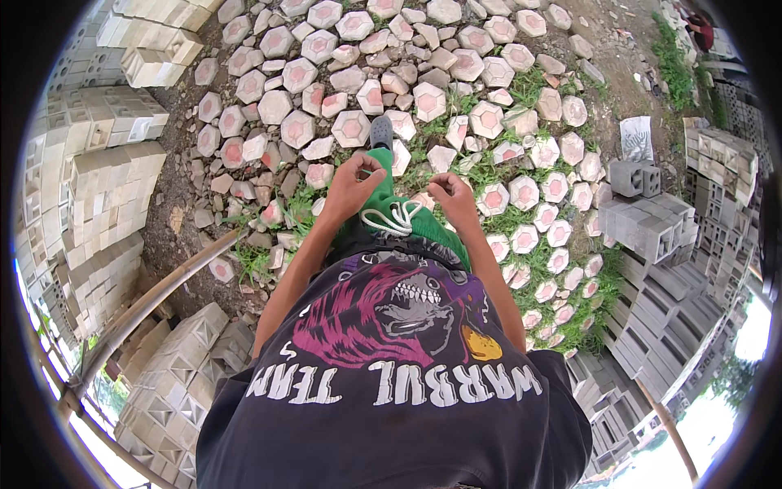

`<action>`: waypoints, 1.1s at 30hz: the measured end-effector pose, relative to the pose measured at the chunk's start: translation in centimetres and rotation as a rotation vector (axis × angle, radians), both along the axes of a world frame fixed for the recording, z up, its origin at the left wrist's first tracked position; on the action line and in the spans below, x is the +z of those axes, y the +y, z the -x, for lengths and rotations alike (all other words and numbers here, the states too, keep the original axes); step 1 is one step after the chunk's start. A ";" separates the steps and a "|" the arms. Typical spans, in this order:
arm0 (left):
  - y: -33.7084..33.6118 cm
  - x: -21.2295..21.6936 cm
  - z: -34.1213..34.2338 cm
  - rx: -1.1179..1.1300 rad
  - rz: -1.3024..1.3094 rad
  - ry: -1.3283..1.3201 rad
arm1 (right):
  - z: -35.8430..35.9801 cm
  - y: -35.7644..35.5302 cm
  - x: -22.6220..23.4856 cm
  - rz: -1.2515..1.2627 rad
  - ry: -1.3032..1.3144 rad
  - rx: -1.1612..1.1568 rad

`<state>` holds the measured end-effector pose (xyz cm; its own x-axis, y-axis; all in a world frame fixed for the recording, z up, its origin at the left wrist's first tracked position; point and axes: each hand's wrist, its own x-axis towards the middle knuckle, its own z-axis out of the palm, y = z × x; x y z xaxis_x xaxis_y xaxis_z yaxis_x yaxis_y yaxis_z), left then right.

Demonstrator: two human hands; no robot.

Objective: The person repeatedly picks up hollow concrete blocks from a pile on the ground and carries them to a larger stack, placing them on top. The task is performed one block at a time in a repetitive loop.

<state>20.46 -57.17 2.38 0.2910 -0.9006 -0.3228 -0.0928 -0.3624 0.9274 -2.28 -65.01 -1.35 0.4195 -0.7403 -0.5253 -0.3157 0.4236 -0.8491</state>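
Note:
My left hand (352, 186) hangs over the leg of my green pants (381, 175), its fingers loosely curled in toward the thumb. Across from it, my right hand (454, 200) is half closed beside the other side of the pants, thumb toward the middle. Neither hand shows anything in its grasp. Between and just below them dangles a white drawstring (393, 218) tied at the waist. One foot in a grey clog (380, 130) steps forward among hexagonal paving blocks (353, 128) that have reddish centres.
Paving blocks and broken stones lie over soil and grass. Pale hollow blocks (114, 183) are stacked at left, grey ones (648, 226) at right. A bamboo pole (155, 297) slants across the lower left. A whitish printed sheet (636, 138) lies at right; a figure in red (700, 34) is far right.

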 end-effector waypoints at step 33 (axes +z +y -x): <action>-55.0 4.6 -9.1 0.217 -0.009 0.197 | -2.8 -57.2 5.7 0.073 -0.184 -0.520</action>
